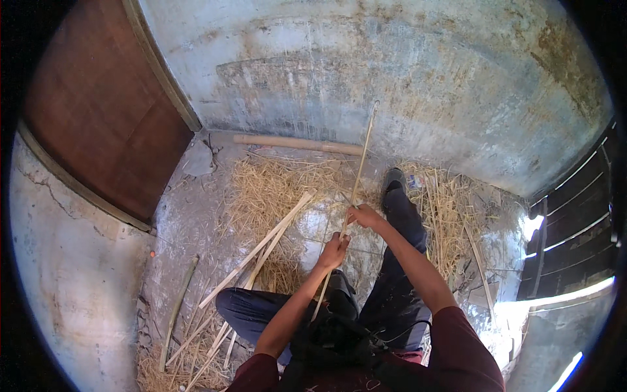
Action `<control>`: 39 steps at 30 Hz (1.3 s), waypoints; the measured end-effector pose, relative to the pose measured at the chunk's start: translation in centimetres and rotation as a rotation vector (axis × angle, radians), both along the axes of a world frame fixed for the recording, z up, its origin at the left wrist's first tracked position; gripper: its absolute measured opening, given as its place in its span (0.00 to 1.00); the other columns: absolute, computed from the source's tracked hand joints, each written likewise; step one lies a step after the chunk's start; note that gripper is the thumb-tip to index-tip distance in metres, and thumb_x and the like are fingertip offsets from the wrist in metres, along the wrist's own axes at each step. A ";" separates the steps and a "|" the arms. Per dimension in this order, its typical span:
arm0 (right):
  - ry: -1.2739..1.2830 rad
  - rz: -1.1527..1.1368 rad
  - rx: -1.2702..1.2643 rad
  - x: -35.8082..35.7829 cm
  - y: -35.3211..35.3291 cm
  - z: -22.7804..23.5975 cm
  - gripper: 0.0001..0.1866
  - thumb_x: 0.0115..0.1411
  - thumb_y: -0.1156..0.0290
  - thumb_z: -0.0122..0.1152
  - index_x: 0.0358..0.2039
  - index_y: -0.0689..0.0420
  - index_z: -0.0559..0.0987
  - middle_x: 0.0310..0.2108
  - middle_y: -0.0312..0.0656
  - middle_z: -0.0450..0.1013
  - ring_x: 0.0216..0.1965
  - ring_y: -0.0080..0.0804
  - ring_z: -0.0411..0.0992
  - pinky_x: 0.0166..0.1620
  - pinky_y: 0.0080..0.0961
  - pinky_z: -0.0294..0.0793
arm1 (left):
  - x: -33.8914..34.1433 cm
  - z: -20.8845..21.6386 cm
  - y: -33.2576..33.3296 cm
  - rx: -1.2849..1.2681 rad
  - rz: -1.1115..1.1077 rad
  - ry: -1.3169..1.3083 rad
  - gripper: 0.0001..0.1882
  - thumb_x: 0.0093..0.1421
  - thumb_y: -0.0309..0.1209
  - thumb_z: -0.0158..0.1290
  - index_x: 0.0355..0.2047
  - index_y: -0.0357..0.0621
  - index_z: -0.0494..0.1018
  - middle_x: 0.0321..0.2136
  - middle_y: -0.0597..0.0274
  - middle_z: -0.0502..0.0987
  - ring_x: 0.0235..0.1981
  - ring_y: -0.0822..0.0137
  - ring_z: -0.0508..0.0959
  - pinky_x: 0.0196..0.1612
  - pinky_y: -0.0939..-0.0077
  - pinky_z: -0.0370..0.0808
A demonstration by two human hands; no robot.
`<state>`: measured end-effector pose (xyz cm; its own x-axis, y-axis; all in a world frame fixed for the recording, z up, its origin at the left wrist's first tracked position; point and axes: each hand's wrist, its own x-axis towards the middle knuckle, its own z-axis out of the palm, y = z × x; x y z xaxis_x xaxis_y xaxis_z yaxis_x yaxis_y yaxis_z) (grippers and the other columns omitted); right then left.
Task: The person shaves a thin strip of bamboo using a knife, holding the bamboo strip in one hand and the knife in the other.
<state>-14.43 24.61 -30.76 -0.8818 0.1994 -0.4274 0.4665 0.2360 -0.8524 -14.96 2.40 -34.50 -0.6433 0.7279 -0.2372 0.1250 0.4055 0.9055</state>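
A long, thin bamboo strip [364, 154] runs slantwise from my lap up toward the far wall. My left hand [334, 252] is closed round its lower part, between my knees. Just above and to the right, my right hand [366, 217] is closed at the same strip. A short, thin piece juts out at the upper left of the right hand; whether it is a blade or a sliver I cannot tell. Several split bamboo lengths [260, 249] lie slanting to the left of my hands, passing by my bent left leg.
Piles of pale shavings [274, 189] cover the floor ahead, with more shavings [447, 222] beyond my outstretched right leg [400, 255]. A thick bamboo pole [297, 143] lies along the stained wall [313, 78]. A greenish stick [177, 313] lies left, near a brown door [111, 104].
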 end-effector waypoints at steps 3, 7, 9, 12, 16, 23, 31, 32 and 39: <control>0.233 -0.103 0.017 -0.3 1.0 1.0 0.27 0.71 0.52 0.53 0.42 0.67 0.82 0.32 0.50 0.85 0.35 0.39 0.81 0.43 0.39 0.77 | 1.9 7.4 -2.1 -0.038 -0.071 -0.156 0.34 0.71 0.55 0.54 0.58 0.36 0.62 0.24 0.57 0.78 0.21 0.66 0.81 0.26 0.70 0.78; 0.361 -0.097 0.150 -2.4 -0.2 3.3 0.26 0.70 0.53 0.52 0.41 0.67 0.82 0.31 0.50 0.84 0.35 0.42 0.82 0.43 0.39 0.78 | 2.3 10.6 -6.6 0.086 -0.008 -0.348 0.34 0.69 0.54 0.58 0.58 0.38 0.63 0.25 0.60 0.78 0.21 0.71 0.81 0.25 0.72 0.79; 0.344 -0.127 0.172 -3.0 -1.5 4.0 0.26 0.69 0.54 0.53 0.39 0.68 0.83 0.29 0.50 0.84 0.35 0.43 0.82 0.43 0.39 0.78 | 1.5 10.9 -7.4 -0.024 -0.033 -0.093 0.26 0.74 0.49 0.51 0.54 0.36 0.68 0.28 0.48 0.80 0.27 0.52 0.83 0.34 0.56 0.80; 0.249 -0.064 0.256 -4.2 -2.7 4.0 0.25 0.70 0.55 0.50 0.41 0.66 0.83 0.27 0.48 0.84 0.33 0.40 0.83 0.45 0.37 0.78 | 0.7 7.3 -7.9 -0.100 0.056 0.328 0.21 0.76 0.45 0.46 0.50 0.37 0.72 0.30 0.39 0.78 0.32 0.39 0.80 0.39 0.48 0.76; 0.246 -0.048 0.378 -4.8 -1.3 0.9 0.25 0.70 0.54 0.49 0.41 0.65 0.84 0.26 0.46 0.84 0.33 0.39 0.83 0.44 0.36 0.78 | 1.0 4.2 -6.2 -0.045 0.118 0.321 0.17 0.76 0.38 0.45 0.44 0.35 0.75 0.31 0.33 0.79 0.38 0.32 0.80 0.42 0.44 0.74; 0.256 -0.066 0.161 -4.1 0.0 0.6 0.27 0.68 0.51 0.52 0.36 0.68 0.82 0.25 0.51 0.83 0.32 0.46 0.83 0.44 0.39 0.79 | 2.0 5.8 -5.1 -0.176 0.110 0.314 0.17 0.76 0.36 0.45 0.42 0.31 0.75 0.33 0.36 0.82 0.38 0.33 0.81 0.43 0.41 0.76; 0.169 0.019 0.051 -4.4 -4.0 5.9 0.20 0.67 0.57 0.61 0.41 0.65 0.83 0.29 0.44 0.85 0.32 0.28 0.80 0.35 0.31 0.75 | 0.7 5.3 -8.5 -0.158 0.178 0.432 0.18 0.74 0.35 0.46 0.44 0.27 0.73 0.30 0.28 0.80 0.37 0.30 0.81 0.40 0.41 0.78; 0.178 -0.009 0.083 -4.8 -3.2 5.2 0.20 0.67 0.57 0.61 0.40 0.65 0.83 0.29 0.44 0.85 0.32 0.29 0.80 0.36 0.31 0.75 | 0.2 6.3 -7.9 -0.216 0.168 0.413 0.17 0.74 0.35 0.46 0.44 0.28 0.73 0.31 0.30 0.81 0.38 0.31 0.81 0.41 0.41 0.77; 0.172 -0.036 0.178 -7.8 -4.8 3.9 0.19 0.67 0.59 0.62 0.37 0.66 0.83 0.29 0.44 0.85 0.32 0.32 0.81 0.39 0.35 0.78 | -2.4 4.8 -9.3 -0.025 0.160 0.422 0.18 0.75 0.38 0.48 0.41 0.31 0.73 0.26 0.34 0.78 0.33 0.32 0.80 0.38 0.43 0.74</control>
